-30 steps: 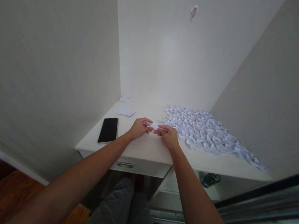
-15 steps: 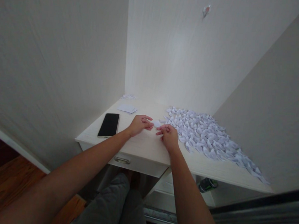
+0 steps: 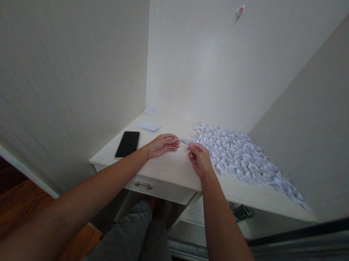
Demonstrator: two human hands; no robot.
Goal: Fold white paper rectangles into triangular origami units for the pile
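Observation:
My left hand [image 3: 161, 144] and my right hand [image 3: 200, 159] meet over the white desk [image 3: 172, 169], and each pinches one end of a small folded piece of white paper [image 3: 184, 141] held between them. The fingers of both hands are curled together on it. Just right of my right hand spreads a large heap of several small folded white paper pieces [image 3: 240, 156], reaching toward the desk's right end.
A black phone [image 3: 128, 144] lies face up on the desk's left side. Small flat paper sheets [image 3: 149, 125] and some scraps [image 3: 150, 112] lie near the back corner. A drawer handle [image 3: 143, 183] is under the front edge. A green can [image 3: 242, 212] lies on a shelf below.
Both hands have lifted the paper piece a little off the desk and drawn slightly apart. The camera view has shifted a bit to the right.

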